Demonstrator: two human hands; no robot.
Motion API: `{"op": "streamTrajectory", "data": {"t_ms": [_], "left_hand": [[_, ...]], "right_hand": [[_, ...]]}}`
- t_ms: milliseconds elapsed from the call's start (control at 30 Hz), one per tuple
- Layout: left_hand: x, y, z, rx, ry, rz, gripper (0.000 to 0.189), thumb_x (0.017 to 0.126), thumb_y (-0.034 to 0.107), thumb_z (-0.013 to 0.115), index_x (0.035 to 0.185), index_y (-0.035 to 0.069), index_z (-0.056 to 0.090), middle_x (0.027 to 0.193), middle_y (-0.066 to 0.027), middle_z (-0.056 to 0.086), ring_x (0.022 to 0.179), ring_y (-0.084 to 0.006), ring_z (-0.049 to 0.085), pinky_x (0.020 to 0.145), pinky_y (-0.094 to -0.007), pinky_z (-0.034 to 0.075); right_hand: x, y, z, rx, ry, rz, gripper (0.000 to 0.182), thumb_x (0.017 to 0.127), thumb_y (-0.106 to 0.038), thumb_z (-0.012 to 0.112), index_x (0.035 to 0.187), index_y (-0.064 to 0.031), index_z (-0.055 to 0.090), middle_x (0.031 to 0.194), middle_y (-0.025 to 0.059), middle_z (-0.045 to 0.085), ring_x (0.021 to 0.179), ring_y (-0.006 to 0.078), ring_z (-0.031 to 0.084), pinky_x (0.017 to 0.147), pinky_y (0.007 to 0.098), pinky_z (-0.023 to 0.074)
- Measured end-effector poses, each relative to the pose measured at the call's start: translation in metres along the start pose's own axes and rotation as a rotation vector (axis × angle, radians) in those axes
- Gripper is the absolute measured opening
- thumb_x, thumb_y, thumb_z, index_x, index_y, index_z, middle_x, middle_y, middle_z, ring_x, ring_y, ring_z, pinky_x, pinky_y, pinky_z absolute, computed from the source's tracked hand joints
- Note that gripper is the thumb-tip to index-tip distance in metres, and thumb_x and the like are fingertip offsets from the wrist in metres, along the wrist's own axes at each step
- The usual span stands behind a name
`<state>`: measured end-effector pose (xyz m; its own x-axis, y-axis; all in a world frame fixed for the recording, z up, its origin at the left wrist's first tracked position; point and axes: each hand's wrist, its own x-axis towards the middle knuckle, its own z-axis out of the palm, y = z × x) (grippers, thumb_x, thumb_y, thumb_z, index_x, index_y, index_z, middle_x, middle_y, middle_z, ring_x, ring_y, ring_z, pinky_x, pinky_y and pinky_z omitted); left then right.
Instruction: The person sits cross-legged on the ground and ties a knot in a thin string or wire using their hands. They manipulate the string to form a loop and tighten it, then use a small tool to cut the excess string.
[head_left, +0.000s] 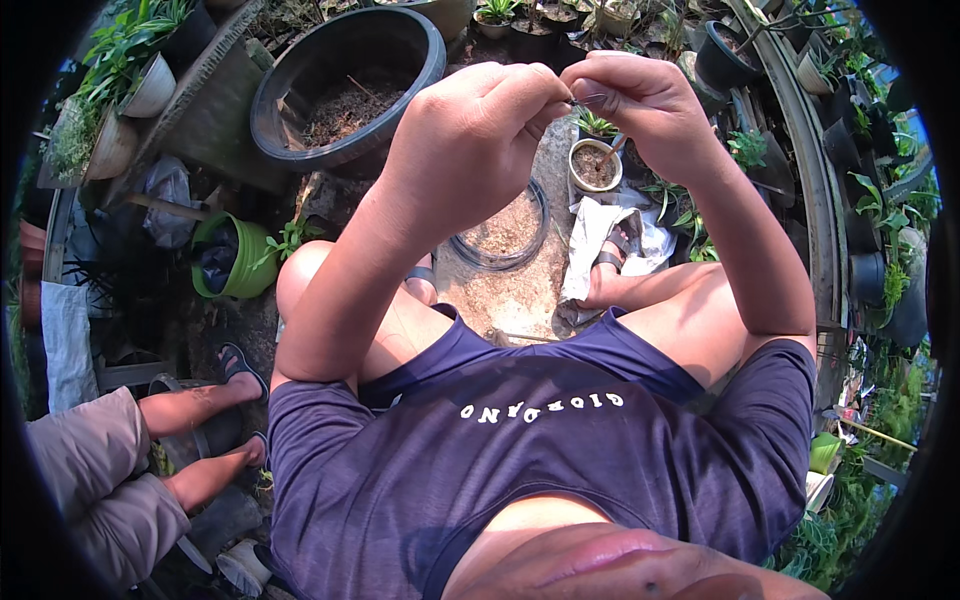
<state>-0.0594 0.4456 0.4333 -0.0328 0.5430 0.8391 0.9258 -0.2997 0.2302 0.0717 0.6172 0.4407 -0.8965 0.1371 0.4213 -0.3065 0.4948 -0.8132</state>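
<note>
Both hands are raised in front of me, fingertips almost meeting. Between them is a small, thin dark piece (591, 99) that looks like wire; the fingers cover most of it. My left hand (480, 124) pinches one end between thumb and forefinger. From the other side, the thumb and fingers of my right hand (641, 101) grip it. Below, a coil of dark wire or thin tubing (541, 225) lies on the ground between my feet. A small cream pot (616, 174) of soil, with a brown stick in it, stands beyond the coil.
A large black tub (262, 135) with soil stands at upper left, near a lime-green pot (251, 259). White plastic sheeting (581, 262) lies around my right foot. Another person's legs (195, 409) are at left. Potted plants line both sides.
</note>
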Motion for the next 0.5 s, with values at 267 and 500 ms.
{"op": "streamTrajectory", "data": {"t_ms": [267, 500], "left_hand": [[0.003, 0.009, -0.008, -0.177, -0.087, -0.122, 0.010, 0.090, 0.008, 0.069, 0.097, 0.001, 0.067, 0.077, -0.0117, 0.066, 0.067, -0.0202, 0.064, 0.062, -0.0308, 0.050], [0.006, 0.014, -0.011, -0.260, -0.220, -0.304, 0.010, 0.093, 0.008, 0.064, 0.099, 0.000, 0.066, 0.074, -0.0124, 0.063, 0.067, -0.0157, 0.061, 0.064, -0.0288, 0.049]], "right_hand": [[0.014, -0.035, -0.018, -0.487, -0.030, -0.308, 0.012, 0.087, -0.012, 0.073, 0.094, -0.0030, 0.074, 0.076, 0.0053, 0.061, 0.069, 0.0172, 0.061, 0.062, 0.0313, 0.0480], [0.016, -0.047, -0.028, -0.766, -0.093, -0.508, 0.015, 0.080, -0.010, 0.075, 0.094, -0.0037, 0.074, 0.080, 0.0056, 0.062, 0.071, 0.0198, 0.060, 0.063, 0.0323, 0.0461]]}}
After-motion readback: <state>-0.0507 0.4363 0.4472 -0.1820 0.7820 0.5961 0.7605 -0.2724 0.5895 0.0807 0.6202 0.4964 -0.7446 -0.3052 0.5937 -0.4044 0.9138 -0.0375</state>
